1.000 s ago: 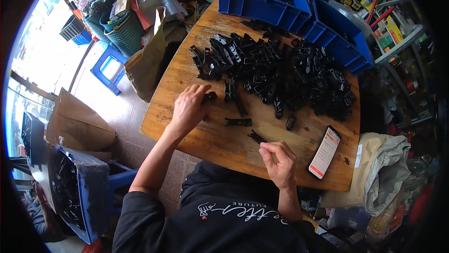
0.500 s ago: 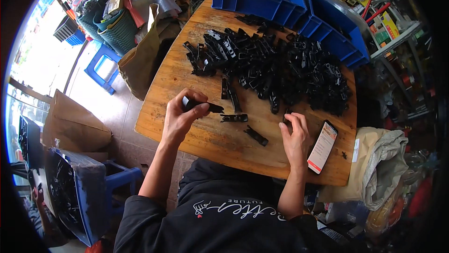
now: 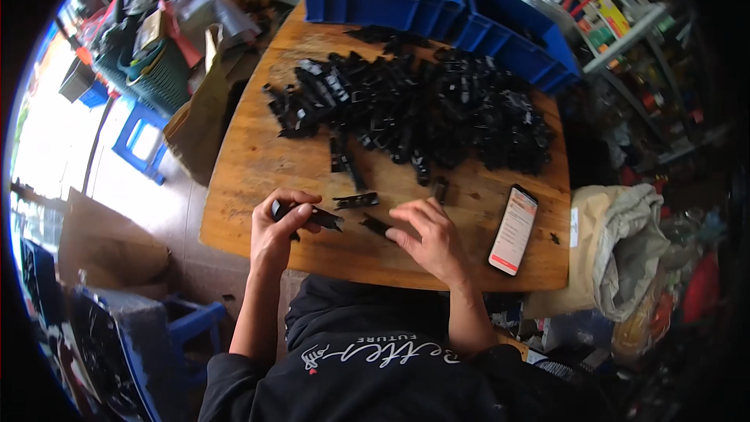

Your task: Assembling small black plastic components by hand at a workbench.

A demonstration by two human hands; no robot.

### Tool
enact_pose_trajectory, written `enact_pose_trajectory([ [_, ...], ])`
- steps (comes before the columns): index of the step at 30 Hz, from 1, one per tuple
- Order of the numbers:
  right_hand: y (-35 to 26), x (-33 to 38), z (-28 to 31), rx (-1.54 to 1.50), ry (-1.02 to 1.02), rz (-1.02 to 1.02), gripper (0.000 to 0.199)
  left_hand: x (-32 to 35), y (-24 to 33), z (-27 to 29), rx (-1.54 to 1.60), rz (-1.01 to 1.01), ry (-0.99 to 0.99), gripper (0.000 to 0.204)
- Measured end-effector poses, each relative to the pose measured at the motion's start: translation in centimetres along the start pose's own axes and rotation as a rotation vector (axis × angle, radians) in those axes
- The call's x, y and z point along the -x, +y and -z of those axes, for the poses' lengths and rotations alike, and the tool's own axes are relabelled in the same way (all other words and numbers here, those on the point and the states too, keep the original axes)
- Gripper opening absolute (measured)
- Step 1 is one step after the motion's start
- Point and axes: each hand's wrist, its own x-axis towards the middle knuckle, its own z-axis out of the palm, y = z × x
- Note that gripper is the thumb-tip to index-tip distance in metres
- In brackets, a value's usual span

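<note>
My left hand [image 3: 275, 228] is closed round a dark, narrow plastic piece [image 3: 325, 220], whose pointed end sticks out to the right. Over the near part of the wooden table [image 3: 234, 211], my right hand [image 3: 430, 238] has its thumb and fingers apart. Its fingertips are at the end of a small black clip-like piece [image 3: 376, 225] lying on the wood; whether they touch it I cannot tell. Another black clip-like piece [image 3: 356, 201] lies between the hands, slightly farther away. A short dark piece [image 3: 440, 190] stands just beyond my right hand.
A wide heap of black clip-like parts [image 3: 469, 110] covers the table's middle. Two blue bins [image 3: 383, 4] stand along its far edge. A lit phone [image 3: 513, 231] lies at the right. Sacks [image 3: 617, 250] crowd the right side, and a blue stool [image 3: 141, 141] stands on the floor at left.
My right hand has left the short dark piece and moved left to the small clip-like piece. My left hand still holds its piece, now lower and nearer. The whole view has shifted.
</note>
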Motion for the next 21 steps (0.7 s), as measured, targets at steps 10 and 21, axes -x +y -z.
enact_pose_trajectory([
  [10,7.9,-2.2,5.1,0.526,0.166,-0.415,0.040,1.7,-1.9,-4.7,0.016,0.201,-0.412,0.023],
  [21,6.4,-0.4,6.3,0.372,0.359,-0.403,0.020,0.7,-2.4,-7.7,-0.658,-0.083,-0.490,0.027],
])
